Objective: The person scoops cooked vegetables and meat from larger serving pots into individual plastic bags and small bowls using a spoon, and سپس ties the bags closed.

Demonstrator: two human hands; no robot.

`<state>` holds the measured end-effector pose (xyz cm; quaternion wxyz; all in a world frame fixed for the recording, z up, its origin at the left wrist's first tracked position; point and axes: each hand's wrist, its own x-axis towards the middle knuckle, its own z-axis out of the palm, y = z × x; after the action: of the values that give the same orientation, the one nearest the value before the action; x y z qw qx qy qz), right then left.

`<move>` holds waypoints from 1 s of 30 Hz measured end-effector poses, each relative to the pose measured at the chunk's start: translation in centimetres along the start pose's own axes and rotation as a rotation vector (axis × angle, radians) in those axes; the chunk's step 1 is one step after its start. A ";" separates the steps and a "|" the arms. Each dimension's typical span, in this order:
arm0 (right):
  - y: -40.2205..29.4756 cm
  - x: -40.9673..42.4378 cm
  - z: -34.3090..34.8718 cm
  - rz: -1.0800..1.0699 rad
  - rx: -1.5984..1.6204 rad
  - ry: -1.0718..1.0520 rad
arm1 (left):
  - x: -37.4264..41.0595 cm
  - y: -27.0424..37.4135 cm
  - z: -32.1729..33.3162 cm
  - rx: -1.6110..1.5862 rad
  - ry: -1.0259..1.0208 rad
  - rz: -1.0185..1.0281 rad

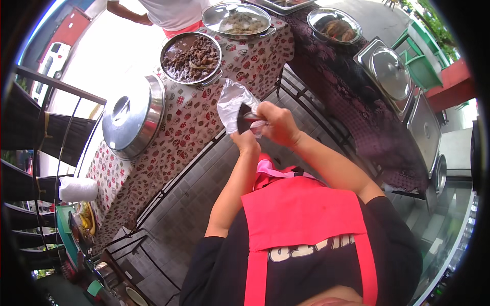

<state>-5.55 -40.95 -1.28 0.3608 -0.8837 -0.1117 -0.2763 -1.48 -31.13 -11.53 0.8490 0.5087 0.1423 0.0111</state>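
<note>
My left hand (246,143) grips a thin clear plastic bag (234,103) by its lower side, and the bag stands out toward the table. Just right of it, my right hand (280,123) is shut on a metal-handled serving utensil (243,119), whose dark, blurred head overlaps the bag. Whether the utensil is inside the bag or in front of it, I cannot tell. Beyond the bag, an uncovered metal pot (193,59) of dark brown meat stew stands on the patterned tablecloth (199,105).
A lidded metal pot (128,113) is at left, near a white roll (78,189). Glass-lidded pans (236,19) (334,26) stand farther back. Lidded steel trays (392,72) line the dark-clothed table (367,126) at right. Across the table stands a person (174,13) in a white shirt.
</note>
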 end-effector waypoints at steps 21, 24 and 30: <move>-6.4 4.6 -1.2 0.016 0.342 -0.315 | -2.9 1.8 -4.0 -0.217 0.197 -0.093; -3.2 6.4 1.7 0.063 0.269 -0.565 | 1.3 1.5 0.3 -0.253 0.202 -0.062; -3.3 11.0 2.1 -0.069 0.290 -0.878 | 6.3 3.1 -1.3 -0.270 0.270 -0.050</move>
<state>3.01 -37.15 5.65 0.3901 -0.8532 -0.3206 0.1307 4.65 -27.48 -10.88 0.8827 0.3804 0.2648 0.0774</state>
